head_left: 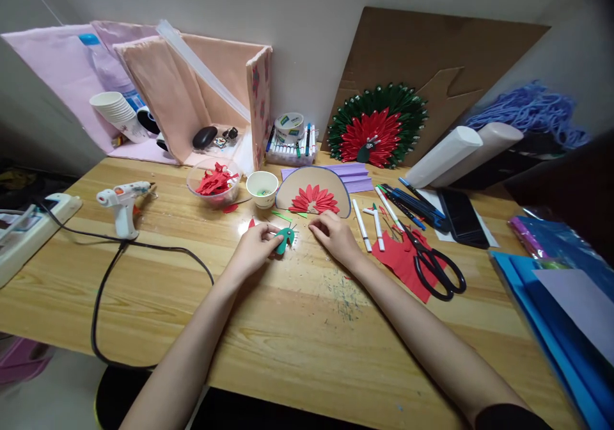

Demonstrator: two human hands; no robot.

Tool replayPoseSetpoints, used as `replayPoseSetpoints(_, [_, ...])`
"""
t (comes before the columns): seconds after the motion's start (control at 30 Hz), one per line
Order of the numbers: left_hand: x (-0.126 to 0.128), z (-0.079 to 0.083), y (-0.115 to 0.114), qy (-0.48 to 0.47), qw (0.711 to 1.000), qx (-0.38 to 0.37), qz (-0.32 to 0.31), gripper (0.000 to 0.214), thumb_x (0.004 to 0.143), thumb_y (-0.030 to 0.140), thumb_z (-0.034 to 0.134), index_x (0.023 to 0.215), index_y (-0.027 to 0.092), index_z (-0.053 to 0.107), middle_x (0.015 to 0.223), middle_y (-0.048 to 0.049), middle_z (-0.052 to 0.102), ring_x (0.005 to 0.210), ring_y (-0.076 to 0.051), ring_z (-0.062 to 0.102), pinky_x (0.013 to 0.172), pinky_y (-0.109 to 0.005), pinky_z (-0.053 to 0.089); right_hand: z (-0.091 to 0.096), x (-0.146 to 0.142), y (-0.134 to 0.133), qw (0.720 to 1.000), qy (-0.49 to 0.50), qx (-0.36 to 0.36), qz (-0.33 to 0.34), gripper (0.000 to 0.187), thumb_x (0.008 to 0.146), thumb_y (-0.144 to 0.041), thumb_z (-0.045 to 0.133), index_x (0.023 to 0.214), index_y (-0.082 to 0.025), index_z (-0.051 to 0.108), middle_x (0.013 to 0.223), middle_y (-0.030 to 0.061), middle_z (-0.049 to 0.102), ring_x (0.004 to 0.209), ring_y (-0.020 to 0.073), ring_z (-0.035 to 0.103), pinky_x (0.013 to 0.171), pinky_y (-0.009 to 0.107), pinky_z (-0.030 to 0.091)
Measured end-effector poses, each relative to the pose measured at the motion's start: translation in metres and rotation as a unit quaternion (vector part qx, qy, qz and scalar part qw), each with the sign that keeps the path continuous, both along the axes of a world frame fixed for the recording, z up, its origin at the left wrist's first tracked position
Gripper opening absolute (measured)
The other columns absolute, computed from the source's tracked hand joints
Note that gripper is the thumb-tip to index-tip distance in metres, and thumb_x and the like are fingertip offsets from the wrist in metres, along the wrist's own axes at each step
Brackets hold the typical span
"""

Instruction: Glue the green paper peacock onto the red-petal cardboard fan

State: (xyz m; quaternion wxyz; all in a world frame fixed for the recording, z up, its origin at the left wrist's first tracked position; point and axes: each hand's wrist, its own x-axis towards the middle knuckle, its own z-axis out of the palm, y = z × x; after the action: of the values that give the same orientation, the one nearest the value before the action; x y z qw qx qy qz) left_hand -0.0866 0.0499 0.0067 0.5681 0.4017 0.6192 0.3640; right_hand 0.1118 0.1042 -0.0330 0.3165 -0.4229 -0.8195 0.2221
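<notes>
Between the thumb and fingers of my left hand [255, 246] is a small green paper cutout [286, 240], rounded, with a dot like an eye and thin dark strands at its top. My right hand [336, 238] is closed in a pinch just to the right of it; whatever its fingertips hold, if anything, is too small to make out. Just beyond both hands lies a half-round cardboard piece [297, 183] edged in blue, with red paper petals [314, 199] fanned along its straight side. Thin green paper slivers [282, 215] lie near the left fingers.
A paper cup [262, 189] and a bowl of red scraps [214, 183] stand behind my left hand. A glue gun [123, 206] with a looping cord is at left. Markers [362, 225], red paper [400, 257] and black-handled scissors [434, 263] lie right. A finished-looking peacock [378, 126] leans behind.
</notes>
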Motion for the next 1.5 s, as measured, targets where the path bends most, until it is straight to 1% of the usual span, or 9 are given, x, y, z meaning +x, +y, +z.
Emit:
replayPoseSetpoints(0.13, [-0.006,0.001,0.000,-0.009,0.999,-0.036,-0.038,0.007,0.074,0.013,0.064,0.080,0.011,0.059,0.059,-0.0014,0.066,0.050,-0.012,0.063,0.049,-0.020,0.045,0.000,0.000,-0.001,1.000,-0.014,0.009,-0.001,0.007,0.084,-0.017,0.052,0.079,-0.019,0.057,0.076,0.0034,0.053,0.073,0.0189,0.053,0.066,0.031,0.042])
replayPoseSetpoints(0.3, [-0.015,-0.003,-0.001,-0.004,0.992,-0.065,-0.105,0.007,0.070,0.016,0.068,0.072,0.012,0.062,0.057,-0.0026,0.066,0.052,-0.013,0.063,0.052,-0.021,0.046,0.002,-0.003,0.001,1.000,0.007,0.007,0.012,0.005,0.085,-0.019,0.054,0.084,-0.018,0.059,0.077,0.0035,0.056,0.074,0.0179,0.054,0.067,0.030,0.042])
replayPoseSetpoints(0.53, [-0.020,-0.003,-0.002,-0.014,0.989,-0.075,-0.127,0.008,0.067,0.018,0.068,0.065,0.012,0.064,0.054,-0.0037,0.066,0.050,-0.013,0.060,0.052,-0.023,0.045,0.005,-0.016,0.013,0.995,0.007,0.022,0.092,0.005,0.083,-0.016,0.059,0.083,-0.018,0.063,0.079,0.0045,0.060,0.077,0.0169,0.056,0.069,0.029,0.043])
replayPoseSetpoints(0.73, [-0.025,-0.003,0.000,-0.049,0.982,-0.073,-0.168,0.007,0.069,0.017,0.065,0.064,0.012,0.065,0.054,-0.0025,0.065,0.049,-0.011,0.060,0.049,-0.020,0.043,0.001,-0.018,0.011,0.992,0.010,0.028,0.125,0.008,0.085,-0.017,0.057,0.085,-0.019,0.064,0.081,0.0047,0.061,0.079,0.0171,0.056,0.071,0.030,0.044])
replayPoseSetpoints(0.9, [-0.027,0.000,0.000,-0.038,0.982,-0.082,-0.165,0.008,0.072,0.013,0.061,0.065,0.011,0.064,0.055,-0.0022,0.064,0.049,-0.012,0.060,0.052,-0.022,0.044,0.000,-0.021,0.011,0.986,-0.005,0.047,0.157,0.006,0.084,-0.017,0.058,0.080,-0.018,0.063,0.079,0.0049,0.060,0.079,0.0175,0.055,0.071,0.031,0.044])
replayPoseSetpoints(1.07, [-0.027,-0.003,0.002,-0.044,0.982,-0.078,-0.167,0.005,0.069,0.014,0.065,0.065,0.011,0.064,0.055,-0.0028,0.064,0.049,-0.013,0.059,0.053,-0.023,0.044,0.004,-0.018,0.007,0.990,0.004,0.034,0.134,0.007,0.084,-0.018,0.058,0.079,-0.018,0.062,0.077,0.0040,0.060,0.076,0.0171,0.054,0.071,0.032,0.044])
replayPoseSetpoints(1.27, [-0.028,-0.002,0.001,-0.047,0.982,-0.079,-0.167,0.005,0.068,0.017,0.067,0.068,0.013,0.063,0.056,-0.0014,0.064,0.048,-0.011,0.057,0.049,-0.020,0.041,0.011,0.000,-0.022,0.988,0.128,-0.057,0.066,0.007,0.083,-0.024,0.061,0.083,-0.019,0.065,0.080,0.0034,0.062,0.073,0.0148,0.057,0.064,0.029,0.045])
replayPoseSetpoints(1.33, [-0.028,0.001,0.000,-0.048,0.980,-0.075,-0.178,0.006,0.069,0.018,0.065,0.069,0.013,0.063,0.057,-0.0016,0.064,0.050,-0.011,0.058,0.051,-0.021,0.043,0.011,0.002,-0.029,0.987,0.143,-0.044,0.058,0.006,0.082,-0.023,0.062,0.082,-0.020,0.067,0.079,0.0029,0.062,0.072,0.0147,0.057,0.063,0.029,0.046])
replayPoseSetpoints(1.5, [-0.027,0.009,-0.001,-0.075,0.972,-0.081,-0.208,0.012,0.069,0.023,0.067,0.073,0.011,0.065,0.062,-0.0040,0.065,0.055,-0.013,0.058,0.056,-0.023,0.044,0.011,0.001,-0.032,0.984,0.152,0.053,0.074,0.007,0.081,-0.020,0.063,0.084,-0.022,0.068,0.075,0.0022,0.062,0.068,0.0143,0.058,0.060,0.030,0.047])
